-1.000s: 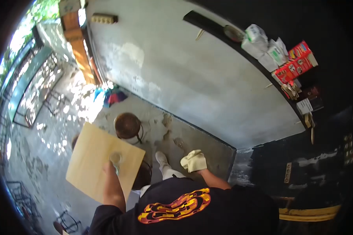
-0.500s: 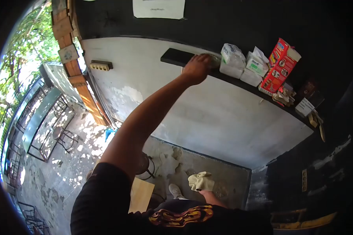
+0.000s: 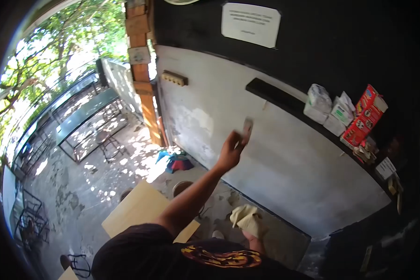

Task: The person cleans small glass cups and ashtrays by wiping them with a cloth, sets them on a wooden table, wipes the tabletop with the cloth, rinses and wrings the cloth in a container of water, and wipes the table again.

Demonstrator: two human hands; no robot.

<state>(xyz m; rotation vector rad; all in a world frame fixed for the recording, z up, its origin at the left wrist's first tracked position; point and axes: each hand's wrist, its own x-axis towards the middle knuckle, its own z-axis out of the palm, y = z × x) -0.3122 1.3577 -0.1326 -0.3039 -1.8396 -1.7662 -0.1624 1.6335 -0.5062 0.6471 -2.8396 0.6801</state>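
Observation:
My left hand [image 3: 231, 150] is raised in front of the pale wall, below the shelf. Its fingers are closed on a small greyish object [image 3: 248, 127], too blurred by motion to name. Low near my body, my right hand [image 3: 255, 242] grips a crumpled beige cloth [image 3: 248, 219] that hangs over the fingers. Above my left hand runs the narrow black shelf [image 3: 273, 94], with its left end bare.
Farther along the shelf stand plastic-wrapped tissue packs [image 3: 318, 104] and a red box [image 3: 365, 115]. To my left is a light wooden tabletop [image 3: 137, 207], with a stool [image 3: 183, 187] beyond it. Long tables [image 3: 86, 114] stand outside at left.
My left hand has come down off the shelf, carrying the small object away from beside the tissue packs. The view has swung left. The cloth stays in my right hand.

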